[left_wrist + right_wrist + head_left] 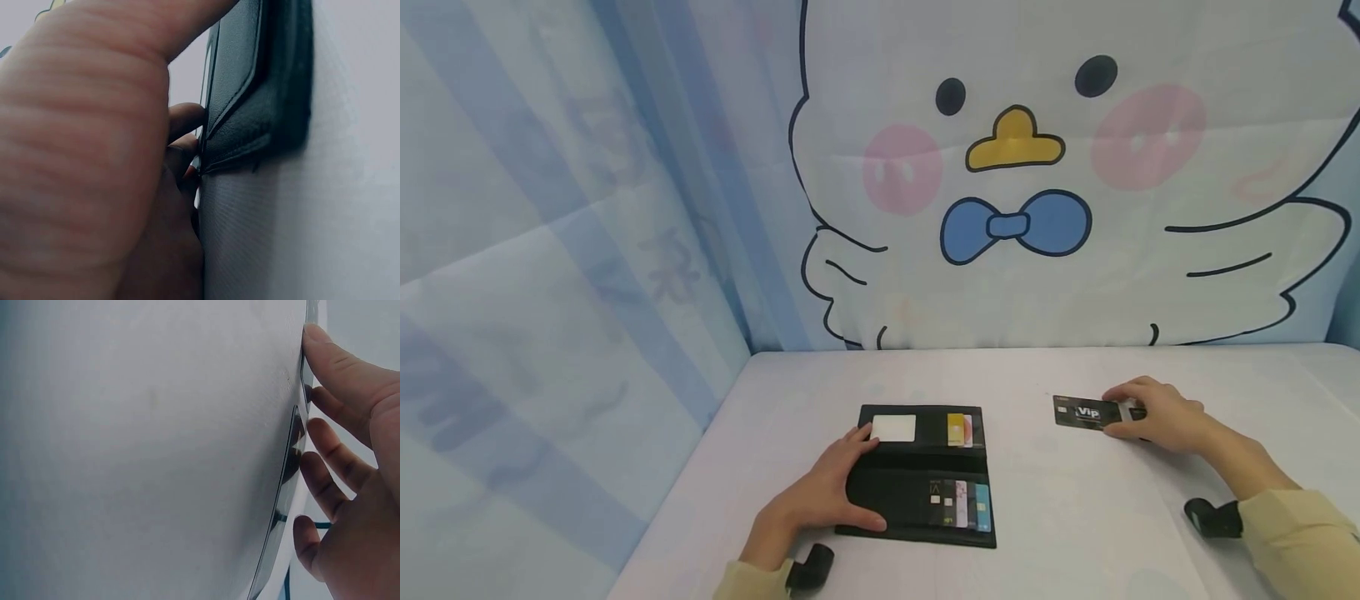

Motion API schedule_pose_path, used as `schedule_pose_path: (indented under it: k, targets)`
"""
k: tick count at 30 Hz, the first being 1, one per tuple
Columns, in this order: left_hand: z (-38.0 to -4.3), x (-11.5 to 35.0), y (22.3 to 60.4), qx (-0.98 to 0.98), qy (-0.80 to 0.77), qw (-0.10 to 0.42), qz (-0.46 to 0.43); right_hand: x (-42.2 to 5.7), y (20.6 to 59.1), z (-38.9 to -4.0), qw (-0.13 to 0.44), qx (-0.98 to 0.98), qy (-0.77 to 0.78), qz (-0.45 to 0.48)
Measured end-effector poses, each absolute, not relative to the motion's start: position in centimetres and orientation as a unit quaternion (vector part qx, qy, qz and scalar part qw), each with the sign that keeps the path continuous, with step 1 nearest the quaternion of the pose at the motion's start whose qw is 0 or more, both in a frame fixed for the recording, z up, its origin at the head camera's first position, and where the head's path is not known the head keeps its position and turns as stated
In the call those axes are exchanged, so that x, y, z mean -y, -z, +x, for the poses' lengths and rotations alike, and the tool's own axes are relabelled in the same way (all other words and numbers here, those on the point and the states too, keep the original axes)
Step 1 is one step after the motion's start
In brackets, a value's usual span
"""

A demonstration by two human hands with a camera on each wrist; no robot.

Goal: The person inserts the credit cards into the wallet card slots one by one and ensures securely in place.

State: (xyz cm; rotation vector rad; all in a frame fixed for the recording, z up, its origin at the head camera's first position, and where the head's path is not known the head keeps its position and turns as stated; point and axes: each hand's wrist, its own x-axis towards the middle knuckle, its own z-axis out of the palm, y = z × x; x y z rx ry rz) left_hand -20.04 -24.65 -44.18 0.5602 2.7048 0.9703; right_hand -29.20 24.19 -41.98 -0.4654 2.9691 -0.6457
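Note:
A black wallet (910, 467) lies spread out on the table. My left hand (827, 492) rests on its left side, fingers by the upper flap and thumb on the lower flap. A dark corner of the wallet (250, 94) fills the left wrist view beside my thumb. To the right, my right hand (1161, 412) holds a black card marked "VIP" (1067, 411) by its long edges, between thumb and fingers. A second card (278, 506) shows under the curled fingers in the right wrist view; its face is mostly hidden.
Several cards (961, 504) sit in the wallet's lower slots; a yellow card (955, 430) and a white piece (895, 428) are in the upper flap. The white-covered table (1060, 533) meets a cartoon-printed curtain (1015, 300) behind.

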Motion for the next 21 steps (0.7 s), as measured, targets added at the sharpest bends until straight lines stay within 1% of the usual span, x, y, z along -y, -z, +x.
schedule_pose_path:
  k: [6,17,21]
  targets:
    - [-20.10,24.74,44.21,-0.918,-0.330,0.106,0.192,-23.98,41.62,-29.60,0.054,-0.964,0.218,-0.146]
    - [-20.12,24.73,44.01,-0.919,-0.328,0.110,0.190,-23.73,41.45,-29.12,0.029,-0.962,0.218,-0.162]
    - [-20.07,24.72,44.01,-0.918,-0.330,0.111,0.190,-23.53,41.38,-28.88,0.033,-0.961,0.218,-0.166]
